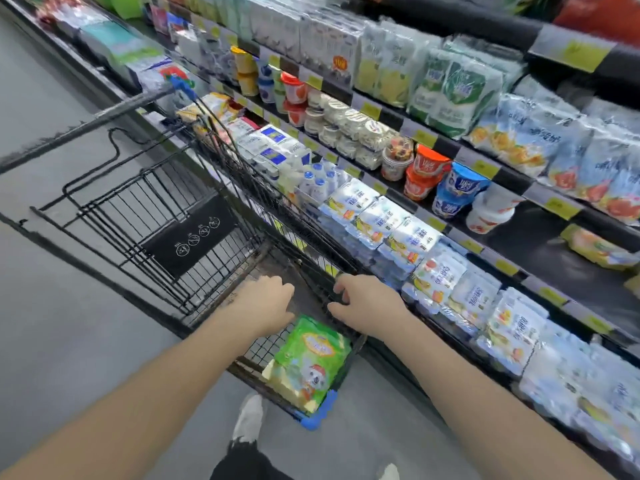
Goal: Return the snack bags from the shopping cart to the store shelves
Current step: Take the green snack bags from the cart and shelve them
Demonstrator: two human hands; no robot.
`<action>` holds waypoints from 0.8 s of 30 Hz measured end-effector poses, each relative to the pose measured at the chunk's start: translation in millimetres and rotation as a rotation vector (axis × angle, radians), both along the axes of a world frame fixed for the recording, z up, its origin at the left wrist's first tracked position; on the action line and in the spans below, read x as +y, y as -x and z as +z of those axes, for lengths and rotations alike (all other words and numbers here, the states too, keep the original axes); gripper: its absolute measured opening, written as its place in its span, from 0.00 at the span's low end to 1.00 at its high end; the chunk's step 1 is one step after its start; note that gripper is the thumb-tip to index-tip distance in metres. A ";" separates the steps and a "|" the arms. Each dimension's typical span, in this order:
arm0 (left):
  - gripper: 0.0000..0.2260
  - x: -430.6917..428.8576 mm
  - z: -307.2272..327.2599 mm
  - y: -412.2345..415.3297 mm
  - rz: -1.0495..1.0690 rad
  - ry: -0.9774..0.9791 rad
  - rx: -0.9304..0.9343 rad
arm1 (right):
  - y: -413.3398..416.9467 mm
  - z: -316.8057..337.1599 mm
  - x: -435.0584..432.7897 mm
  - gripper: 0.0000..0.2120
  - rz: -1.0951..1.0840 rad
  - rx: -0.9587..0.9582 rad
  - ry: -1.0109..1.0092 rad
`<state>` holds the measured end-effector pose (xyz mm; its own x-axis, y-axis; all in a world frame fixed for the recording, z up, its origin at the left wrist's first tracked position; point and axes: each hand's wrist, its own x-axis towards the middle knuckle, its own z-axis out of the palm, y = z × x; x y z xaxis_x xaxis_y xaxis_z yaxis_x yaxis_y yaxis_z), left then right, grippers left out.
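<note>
A green snack bag (308, 362) with a cartoon dog lies in the near end of the black wire shopping cart (162, 188). My left hand (266, 303) hovers inside the basket just above the bag's top edge, fingers loosely bent and holding nothing. My right hand (363, 303) rests on the cart's right side, its fingers curled over the wire rim (311, 271). The store shelves (512, 237) run along the right, right beside the cart.
The shelves hold yogurt cups (429, 171), white and blue multipacks (391, 223) and green and white bags (453, 91), with yellow price tags on the edges. A blue bumper (318, 415) caps the cart's near corner. Grey floor (52, 323) spreads to the left. My shoe (247, 417) stands below the cart.
</note>
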<state>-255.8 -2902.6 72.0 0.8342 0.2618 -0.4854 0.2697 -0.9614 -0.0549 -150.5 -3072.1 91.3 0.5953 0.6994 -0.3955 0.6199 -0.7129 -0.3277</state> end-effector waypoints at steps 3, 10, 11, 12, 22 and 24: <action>0.17 34.2 -17.1 -8.1 -0.132 -0.007 0.015 | 10.7 -18.2 27.6 0.17 -0.114 0.000 0.087; 0.18 74.7 -45.5 -13.0 -0.311 0.102 0.113 | 37.6 -47.1 48.3 0.16 -0.360 0.093 0.215; 0.18 76.9 -49.5 -12.6 -0.328 0.110 0.123 | 42.3 -51.1 48.9 0.17 -0.381 0.117 0.230; 0.18 78.4 -54.2 -12.3 -0.341 0.115 0.133 | 46.3 -56.0 49.1 0.17 -0.397 0.132 0.241; 0.20 70.4 -104.3 -15.7 -0.399 0.132 0.220 | 59.6 -119.2 49.0 0.18 -0.548 0.232 0.206; 0.20 71.7 -120.3 -15.9 -0.385 0.138 0.258 | 58.5 -133.6 50.1 0.17 -0.572 0.255 0.194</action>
<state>-240.0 -2830.9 -48.3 0.7055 -0.1235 -0.6978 -0.1128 -0.9917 0.0615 -209.0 -3022.0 -42.3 0.7229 0.2018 -0.6608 0.0452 -0.9682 -0.2462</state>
